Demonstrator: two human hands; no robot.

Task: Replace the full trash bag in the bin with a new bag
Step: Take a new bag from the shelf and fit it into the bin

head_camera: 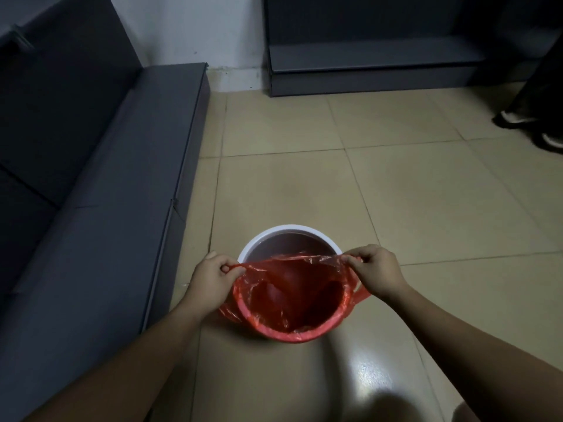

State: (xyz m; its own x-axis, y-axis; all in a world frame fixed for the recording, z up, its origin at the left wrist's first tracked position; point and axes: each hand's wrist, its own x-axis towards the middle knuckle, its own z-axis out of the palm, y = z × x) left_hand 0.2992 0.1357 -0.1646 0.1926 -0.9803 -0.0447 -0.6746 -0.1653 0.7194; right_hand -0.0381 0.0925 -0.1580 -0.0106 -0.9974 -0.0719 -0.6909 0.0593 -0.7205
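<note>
bin (291,236) standing on the floor beside the sofa | red bag (292,303) draping over its near rim, far edge unfitted | left hand (213,277) and right hand (376,271) pinching that edge, stretching it | film looking thin, light, tearable: hold by the hem

A glossy beige tiled floor (411,193) carries a round white plastic bin (289,231), partly lined with a red plastic bag (292,300). A long grey sofa (91,178) stands along the left; a grey low shelf unit (365,74) stands against the far wall.
</note>
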